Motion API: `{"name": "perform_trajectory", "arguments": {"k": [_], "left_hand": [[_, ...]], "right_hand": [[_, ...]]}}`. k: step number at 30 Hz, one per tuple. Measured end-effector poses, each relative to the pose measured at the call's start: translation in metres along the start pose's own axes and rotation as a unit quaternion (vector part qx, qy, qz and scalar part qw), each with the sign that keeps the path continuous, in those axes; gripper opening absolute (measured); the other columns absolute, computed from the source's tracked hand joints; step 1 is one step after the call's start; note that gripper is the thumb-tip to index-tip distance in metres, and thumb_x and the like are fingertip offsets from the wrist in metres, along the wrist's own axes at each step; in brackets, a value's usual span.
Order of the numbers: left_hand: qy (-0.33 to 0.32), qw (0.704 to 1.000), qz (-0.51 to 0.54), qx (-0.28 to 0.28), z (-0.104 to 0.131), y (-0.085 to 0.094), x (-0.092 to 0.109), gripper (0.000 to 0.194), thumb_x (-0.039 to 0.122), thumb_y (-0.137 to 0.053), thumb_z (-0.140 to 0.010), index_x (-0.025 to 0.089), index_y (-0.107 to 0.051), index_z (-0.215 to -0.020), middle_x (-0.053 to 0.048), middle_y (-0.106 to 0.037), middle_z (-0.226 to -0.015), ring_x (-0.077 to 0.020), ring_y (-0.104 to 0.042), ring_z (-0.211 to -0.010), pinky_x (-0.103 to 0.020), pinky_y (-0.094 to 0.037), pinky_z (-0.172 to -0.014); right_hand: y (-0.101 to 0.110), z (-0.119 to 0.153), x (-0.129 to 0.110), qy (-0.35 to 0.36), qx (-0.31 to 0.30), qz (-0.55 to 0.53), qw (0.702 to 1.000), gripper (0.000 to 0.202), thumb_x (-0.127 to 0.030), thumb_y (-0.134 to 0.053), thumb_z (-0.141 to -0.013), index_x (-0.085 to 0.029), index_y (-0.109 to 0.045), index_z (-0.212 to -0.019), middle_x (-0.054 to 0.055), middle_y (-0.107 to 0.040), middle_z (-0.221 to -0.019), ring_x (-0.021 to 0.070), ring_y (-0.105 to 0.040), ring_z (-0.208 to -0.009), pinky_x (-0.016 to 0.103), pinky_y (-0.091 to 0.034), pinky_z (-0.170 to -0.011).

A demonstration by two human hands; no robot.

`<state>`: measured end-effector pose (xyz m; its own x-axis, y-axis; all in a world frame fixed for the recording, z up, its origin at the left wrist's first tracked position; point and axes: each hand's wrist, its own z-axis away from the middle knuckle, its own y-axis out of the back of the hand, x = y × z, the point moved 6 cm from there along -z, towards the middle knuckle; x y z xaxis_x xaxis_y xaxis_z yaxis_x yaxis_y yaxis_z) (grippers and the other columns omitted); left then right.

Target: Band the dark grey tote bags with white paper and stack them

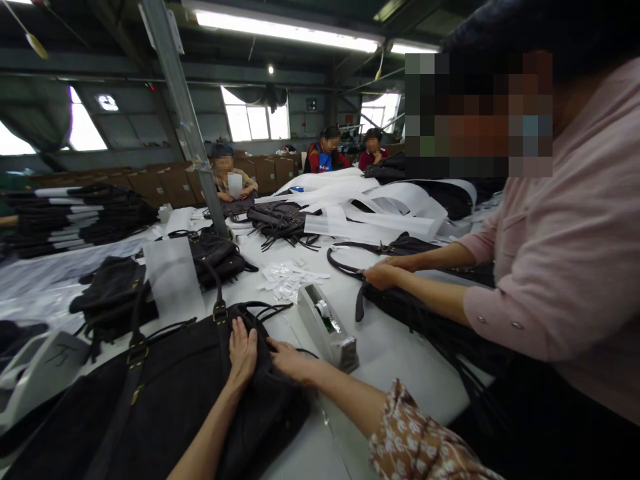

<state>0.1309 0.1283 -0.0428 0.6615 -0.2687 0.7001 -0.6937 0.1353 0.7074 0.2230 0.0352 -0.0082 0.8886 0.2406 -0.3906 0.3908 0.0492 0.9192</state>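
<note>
Both hands press on one black handbag (165,393) at lower left: left hand (243,352) flat, fingers spread, gripping nothing; right hand (287,360) just beside, its grasp unclear. Tape dispenser (327,328) sits untouched nearby. Beyond, a co-worker's hand (383,273) holds another strap; more bags wait upper left.

The room was a dim workshop with a dark beamed ceiling. Fluorescent tube lights (285,30) ran along the far top. Bright windows (257,121) lit the far wall, with another window (85,130) at far left. A slanted metal post (183,107) rose from the long white table (400,347). Brown cartons (165,183) lined the far wall.
</note>
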Motion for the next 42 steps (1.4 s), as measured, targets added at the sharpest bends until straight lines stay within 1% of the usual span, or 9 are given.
{"name": "perform_trajectory", "arguments": {"k": [3,9,16,22,27,30,36,40,42], "left_hand": [[0.003,0.999,-0.034,-0.006,0.001,-0.002,0.002,0.063,0.041,-0.02,-0.094,0.009,-0.011,-0.148,-0.012,-0.008,-0.155,-0.0218,-0.007,-0.143,-0.039,-0.011,-0.117],[0.018,0.994,-0.106,-0.037,0.005,-0.008,0.011,0.067,0.047,-0.019,-0.093,0.01,-0.012,-0.148,-0.012,-0.009,-0.155,-0.0306,-0.014,-0.141,-0.046,-0.018,-0.114],[0.05,0.98,-0.18,-0.067,0.008,-0.016,0.018,0.068,0.054,-0.025,-0.089,0.02,-0.017,-0.148,-0.006,-0.012,-0.156,-0.0388,-0.017,-0.138,-0.053,-0.021,-0.11],[0.061,0.97,-0.219,-0.089,0.002,-0.018,0.018,0.067,0.054,-0.023,-0.089,0.02,-0.02,-0.147,-0.006,-0.014,-0.156,-0.0395,-0.022,-0.136,-0.051,-0.025,-0.108],[0.061,0.965,-0.242,-0.083,0.006,-0.019,0.025,0.069,0.056,-0.024,-0.088,0.02,-0.021,-0.147,-0.006,-0.012,-0.156,-0.0426,-0.019,-0.136,-0.052,-0.022,-0.108],[0.061,0.963,-0.253,-0.07,0.009,-0.019,0.029,0.068,0.054,-0.025,-0.089,0.019,-0.02,-0.147,-0.009,-0.012,-0.156,-0.0427,-0.017,-0.136,-0.053,-0.021,-0.108],[0.04,0.963,-0.26,-0.061,0.011,-0.016,0.029,0.068,0.054,-0.025,-0.089,0.02,-0.018,-0.148,-0.007,-0.01,-0.156,-0.0412,-0.019,-0.136,-0.051,-0.022,-0.108],[0.032,0.964,-0.257,-0.057,0.012,-0.015,0.028,0.069,0.055,-0.025,-0.089,0.019,-0.018,-0.148,-0.008,-0.011,-0.156,-0.0407,-0.019,-0.136,-0.052,-0.023,-0.108],[0.03,0.966,-0.252,-0.053,0.012,-0.015,0.028,0.069,0.055,-0.025,-0.089,0.018,-0.018,-0.148,-0.009,-0.012,-0.156,-0.0402,-0.019,-0.137,-0.052,-0.023,-0.108]], "right_hand": [[0.01,0.035,-0.01,0.025,-0.031,-0.113,0.993,0.03,-0.022,-0.065,-0.07,-0.023,-0.069,-0.1,0.0,-0.069,-0.104,0.0196,-0.058,-0.105,0.03,-0.045,-0.091],[0.025,0.089,-0.021,-0.061,-0.044,-0.352,0.933,0.038,-0.017,-0.053,-0.073,-0.019,-0.065,-0.11,0.0,-0.07,-0.096,0.0176,-0.064,-0.087,0.024,-0.049,-0.073],[0.043,0.087,-0.034,-0.063,-0.006,-0.271,0.961,0.021,-0.033,-0.07,-0.069,-0.018,-0.067,-0.084,-0.002,-0.066,-0.077,0.015,-0.06,-0.073,0.022,-0.045,-0.065],[0.044,0.081,-0.038,-0.061,0.085,-0.182,0.978,0.002,-0.019,-0.062,-0.071,-0.016,-0.062,-0.071,0.001,-0.062,-0.074,0.013,-0.056,-0.066,0.021,-0.04,-0.059],[0.018,0.1,-0.058,-0.022,0.008,-0.106,0.994,0.01,-0.026,-0.061,-0.076,-0.017,-0.062,-0.072,0.005,-0.064,-0.078,0.018,-0.06,-0.074,0.025,-0.042,-0.066],[0.01,0.106,-0.066,-0.038,0.03,-0.102,0.994,0.013,-0.028,-0.062,-0.076,-0.017,-0.064,-0.082,0.006,-0.066,-0.086,0.0204,-0.06,-0.081,0.027,-0.043,-0.071],[0.021,0.11,-0.051,-0.191,0.141,-0.264,0.935,0.04,-0.024,-0.065,-0.073,-0.021,-0.055,-0.111,0.001,-0.069,-0.089,0.0174,-0.063,-0.082,0.025,-0.045,-0.073],[0.029,0.107,-0.042,-0.18,0.095,-0.225,0.953,0.014,-0.015,-0.051,-0.079,-0.021,-0.062,-0.085,0.001,-0.068,-0.078,0.0174,-0.065,-0.077,0.024,-0.043,-0.068],[0.032,0.107,-0.039,-0.182,0.071,-0.18,0.964,0.019,-0.014,-0.05,-0.079,-0.02,-0.061,-0.093,0.002,-0.068,-0.078,0.019,-0.065,-0.076,0.025,-0.044,-0.067]]}}
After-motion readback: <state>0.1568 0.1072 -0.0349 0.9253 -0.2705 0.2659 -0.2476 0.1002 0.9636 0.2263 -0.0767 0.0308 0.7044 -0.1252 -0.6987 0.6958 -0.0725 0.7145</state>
